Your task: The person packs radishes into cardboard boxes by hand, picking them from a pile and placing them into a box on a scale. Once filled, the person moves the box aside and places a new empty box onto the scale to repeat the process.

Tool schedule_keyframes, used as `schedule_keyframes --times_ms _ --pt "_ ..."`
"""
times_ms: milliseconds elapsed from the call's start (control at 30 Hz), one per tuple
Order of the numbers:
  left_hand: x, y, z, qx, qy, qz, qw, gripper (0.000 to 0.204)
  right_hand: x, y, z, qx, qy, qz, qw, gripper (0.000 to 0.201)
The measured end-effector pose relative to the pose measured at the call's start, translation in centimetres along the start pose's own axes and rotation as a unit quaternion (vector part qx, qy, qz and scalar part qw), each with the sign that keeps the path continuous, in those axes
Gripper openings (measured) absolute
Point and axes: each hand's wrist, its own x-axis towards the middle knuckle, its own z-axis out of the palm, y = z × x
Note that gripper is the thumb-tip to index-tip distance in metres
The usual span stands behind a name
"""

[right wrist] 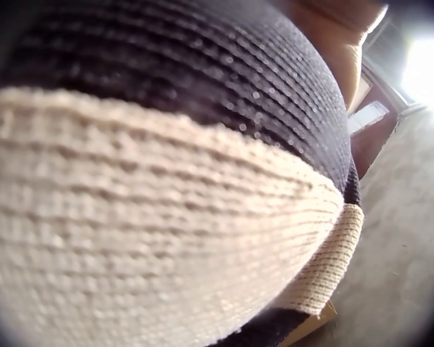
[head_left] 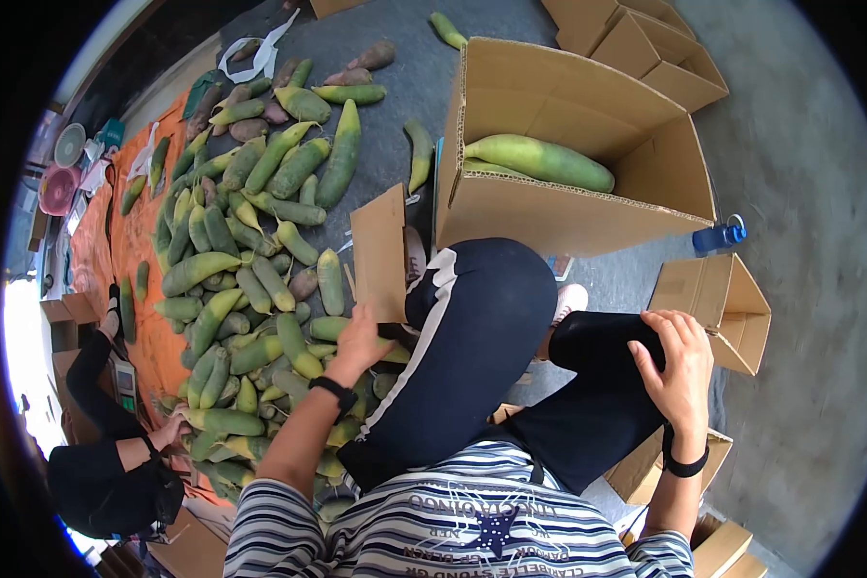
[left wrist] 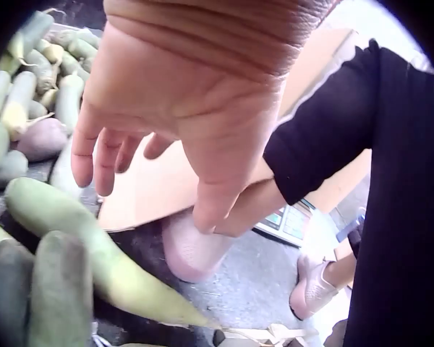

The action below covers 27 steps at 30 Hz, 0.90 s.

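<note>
My left hand (head_left: 359, 342) hovers at the right edge of a big heap of green radishes (head_left: 260, 279), beside an upright cardboard flap (head_left: 380, 255). Seen from the left wrist, that hand (left wrist: 181, 108) has loosely bent, spread fingers and holds nothing; a long green radish (left wrist: 108, 253) lies below it. My right hand (head_left: 679, 366) rests on my right knee, fingers relaxed. Striped knit cloth (right wrist: 152, 217) fills most of the right wrist view and hides that hand. A tall cardboard box (head_left: 549, 217) ahead of me contains large green radishes (head_left: 549, 162).
Another person's hand (head_left: 170, 431) reaches onto the heap's left side. Smaller open boxes (head_left: 694, 299) stand right of me, more at the top right. A blue bottle (head_left: 718, 237) is by the tall box. Orange sheeting (head_left: 144, 328) lies under the heap's left part.
</note>
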Motion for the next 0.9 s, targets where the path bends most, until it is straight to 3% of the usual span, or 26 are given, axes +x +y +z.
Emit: schedule_keyframes --times_ms 167,267,333,367,433,500,567,600,633,667,700,733,900 --pt "5.2 1.0 4.6 0.029 0.014 -0.045 0.998 0.098 -0.1 0.1 0.1 0.002 -0.002 -0.009 1.0 0.034" --pt "4.7 1.6 3.9 0.015 -0.004 -0.08 0.997 0.097 -0.2 0.3 0.1 0.002 -0.003 -0.009 1.0 0.035" --pt "3.7 0.9 3.2 -0.009 -0.016 -0.033 0.999 0.095 0.0 0.4 0.2 0.001 -0.004 -0.005 1.0 0.035" --pt "3.0 -1.4 4.2 -0.029 0.022 0.046 0.998 0.088 0.1 0.5 0.2 -0.003 -0.008 -0.006 1.0 0.036" --pt "1.7 -3.9 2.7 0.026 0.083 0.005 0.996 0.077 0.4 0.4 0.1 -0.001 -0.014 -0.006 1.0 0.036" --pt "0.5 -7.3 0.3 0.064 0.186 -0.125 0.972 0.067 0.8 0.3 0.3 -0.002 -0.018 -0.003 1.0 0.036" --pt "-1.2 -13.1 1.4 0.132 0.281 -0.212 0.927 0.066 1.3 0.5 0.3 0.017 -0.017 -0.01 1.0 0.035" --pt "-1.9 -14.2 0.6 0.074 0.229 -0.304 0.922 0.069 1.6 0.5 0.3 0.02 -0.018 -0.011 1.0 0.035" --pt "-2.5 -19.8 3.5 0.112 0.161 -0.314 0.929 0.073 1.9 0.7 0.2 0.025 -0.022 -0.015 0.999 0.035" --pt "-2.9 -23.9 6.0 0.053 0.16 -0.291 0.942 0.074 2.2 0.8 0.2 0.028 -0.026 -0.017 0.999 0.035" --pt "-2.7 -21.5 3.4 -0.063 0.095 -0.352 0.929 0.072 2.6 0.8 0.0 0.036 -0.028 -0.02 0.999 0.035" --pt "-2.3 -23.7 5.2 -0.002 0.106 -0.356 0.929 0.068 3.0 1.1 0.1 0.045 -0.026 -0.027 0.998 0.035" --pt "-1.0 -20.9 1.8 -0.018 0.027 -0.418 0.908 0.075 5.1 1.5 0.8 0.072 -0.015 -0.041 0.996 0.034"
